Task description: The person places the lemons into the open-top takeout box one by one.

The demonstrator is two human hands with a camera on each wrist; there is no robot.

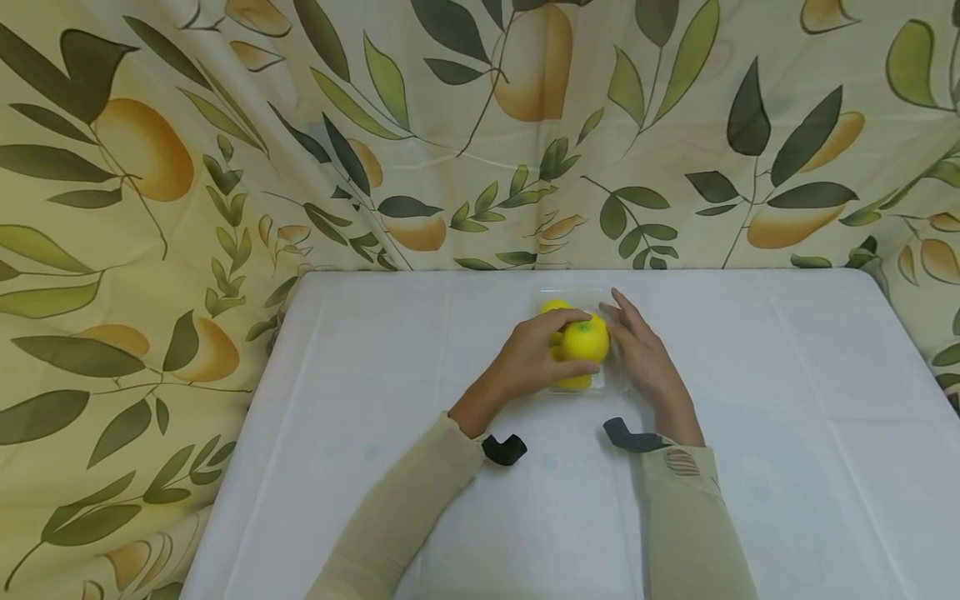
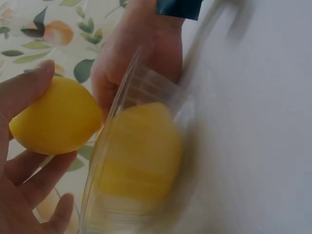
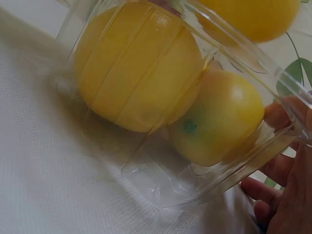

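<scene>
My left hand holds a yellow lemon between thumb and fingers, above a clear plastic box. In the left wrist view, the held lemon is outside the box wall, close to its rim. Inside the box, a large lemon lies against a smaller one with a greenish tip. At the box's right side is my right hand, its fingers extended and touching the rim. Some of its fingers are hidden behind the plastic.
A white cloth covers the table, and the box stands near its far edge. Behind and to the left hangs a curtain printed with leaves and fruit. Dark straps stick out at both wrists.
</scene>
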